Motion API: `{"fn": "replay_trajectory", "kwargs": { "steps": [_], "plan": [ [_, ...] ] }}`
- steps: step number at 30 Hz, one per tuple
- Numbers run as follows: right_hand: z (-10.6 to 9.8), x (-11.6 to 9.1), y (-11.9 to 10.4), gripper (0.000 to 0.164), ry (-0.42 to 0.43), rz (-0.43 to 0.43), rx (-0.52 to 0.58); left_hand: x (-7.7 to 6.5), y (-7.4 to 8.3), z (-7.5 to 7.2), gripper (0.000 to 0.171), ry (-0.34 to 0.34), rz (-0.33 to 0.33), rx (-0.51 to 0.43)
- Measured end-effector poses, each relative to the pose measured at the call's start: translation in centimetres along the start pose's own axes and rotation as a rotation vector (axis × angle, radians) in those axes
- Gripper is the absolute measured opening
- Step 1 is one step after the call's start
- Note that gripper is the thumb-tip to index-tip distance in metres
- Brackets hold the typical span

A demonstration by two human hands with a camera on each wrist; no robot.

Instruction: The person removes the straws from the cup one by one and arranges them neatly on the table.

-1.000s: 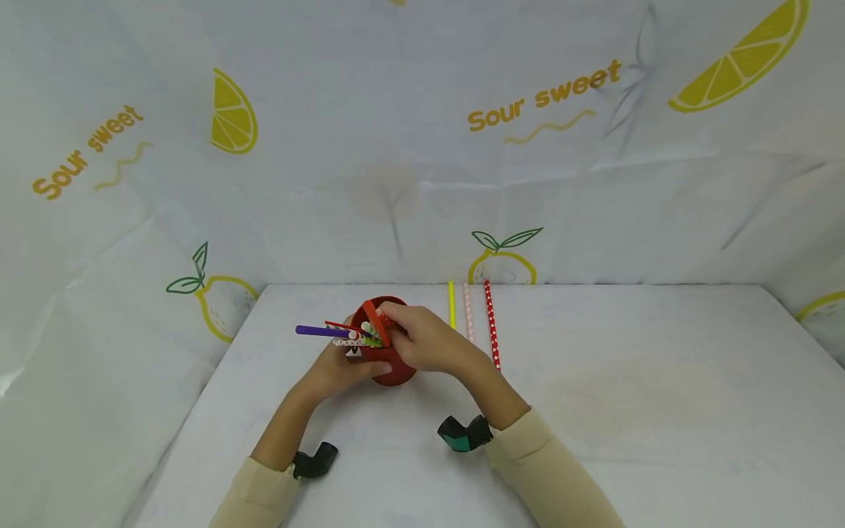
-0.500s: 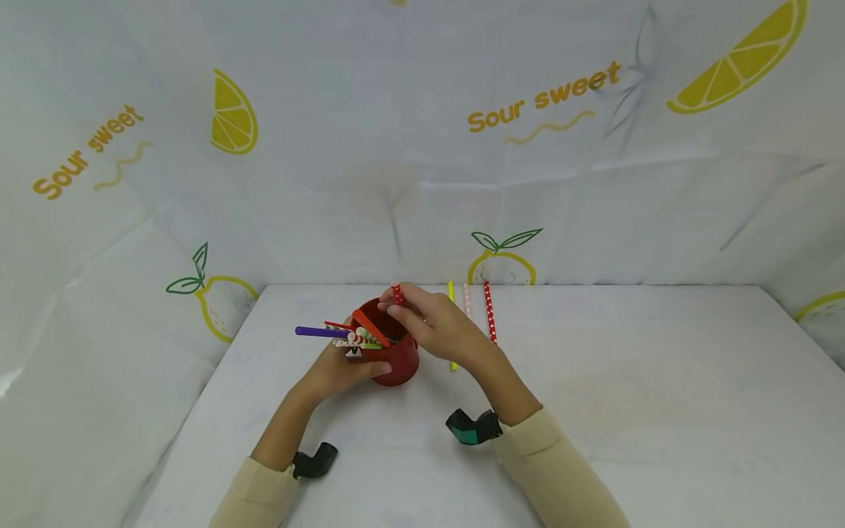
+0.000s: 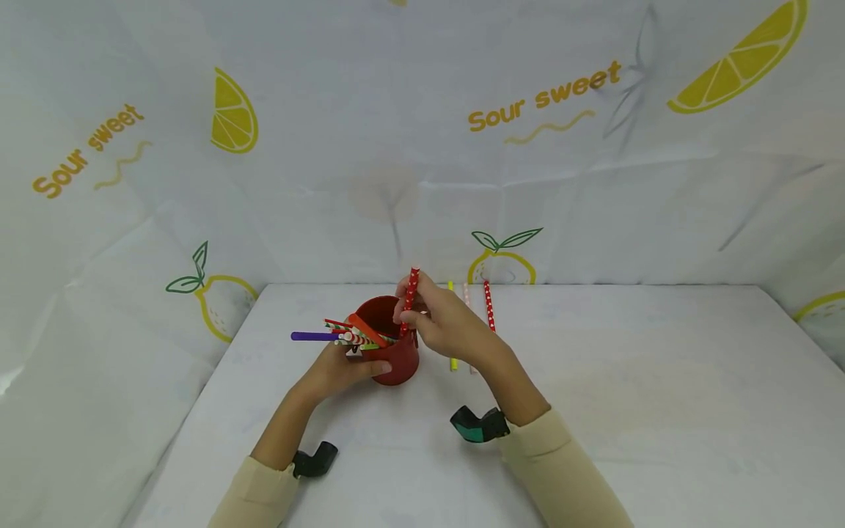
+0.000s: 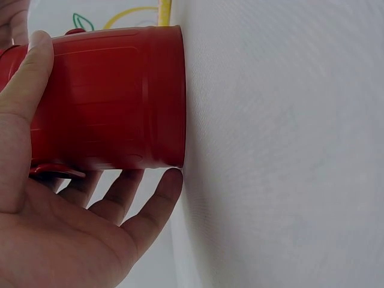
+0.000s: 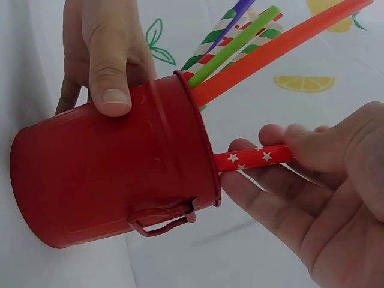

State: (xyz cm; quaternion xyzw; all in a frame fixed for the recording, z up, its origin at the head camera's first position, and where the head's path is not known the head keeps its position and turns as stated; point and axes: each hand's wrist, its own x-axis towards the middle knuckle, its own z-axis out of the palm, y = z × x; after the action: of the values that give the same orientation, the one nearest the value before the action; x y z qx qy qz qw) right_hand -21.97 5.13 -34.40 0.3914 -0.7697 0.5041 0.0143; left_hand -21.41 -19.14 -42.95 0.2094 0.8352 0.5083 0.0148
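A small red metal bucket (image 3: 396,364) stands on the table, its handle lug (image 5: 159,217) showing in the right wrist view. My left hand (image 3: 339,374) holds it from the left, thumb across the front and fingers round the far side. Between thumb and fingers, my right hand (image 3: 455,330) pinches a red straw with white stars (image 5: 252,158) at the right side of the rim. The straw's lower end is hidden inside the bucket. Against the opposite rim lean several other straws, among them an orange one (image 5: 282,53), a lime green one (image 5: 240,45) and a purple one (image 3: 313,336).
Behind my right hand and forearm lie a yellow straw (image 3: 453,363), a pale pink straw (image 3: 466,295) and a red straw with white marks (image 3: 489,304) on the white table (image 3: 627,396). A lemon-printed white cloth (image 3: 317,191) rises at the table's back edge.
My right hand has risen from the bucket's mouth and shifted right, bringing the red starred straw nearly upright at the right rim. My left hand and the bucket stay in place.
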Motion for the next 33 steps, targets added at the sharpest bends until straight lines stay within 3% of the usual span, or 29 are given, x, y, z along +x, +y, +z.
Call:
{"fn": "replay_trajectory", "kwargs": {
  "steps": [4,9,15,24,29,33],
  "plan": [
    [0.0,0.0,-0.2,0.029,-0.051,0.022,0.021,0.0,0.0,-0.1,0.072,-0.006,-0.02,-0.012],
    [0.0,-0.1,-0.4,0.025,-0.078,0.037,0.017,-0.4,0.1,-0.1,0.071,-0.01,-0.099,-0.029],
    [-0.2,-0.2,-0.2,0.019,-0.015,-0.014,0.074,-0.5,0.2,-0.1,0.074,-0.003,-0.126,-0.055],
    [-1.1,0.0,-0.4,0.022,0.105,-0.076,0.272,-0.5,0.3,0.0,0.075,0.005,-0.144,-0.046],
    [-1.9,-0.1,-0.4,0.032,0.137,-0.094,0.297,-0.5,0.4,0.0,0.074,0.009,-0.164,-0.035],
    [-2.9,-0.5,-0.5,0.042,0.14,-0.048,0.304,-0.6,0.5,0.1,0.073,0.013,-0.172,-0.03]
  ]
}}
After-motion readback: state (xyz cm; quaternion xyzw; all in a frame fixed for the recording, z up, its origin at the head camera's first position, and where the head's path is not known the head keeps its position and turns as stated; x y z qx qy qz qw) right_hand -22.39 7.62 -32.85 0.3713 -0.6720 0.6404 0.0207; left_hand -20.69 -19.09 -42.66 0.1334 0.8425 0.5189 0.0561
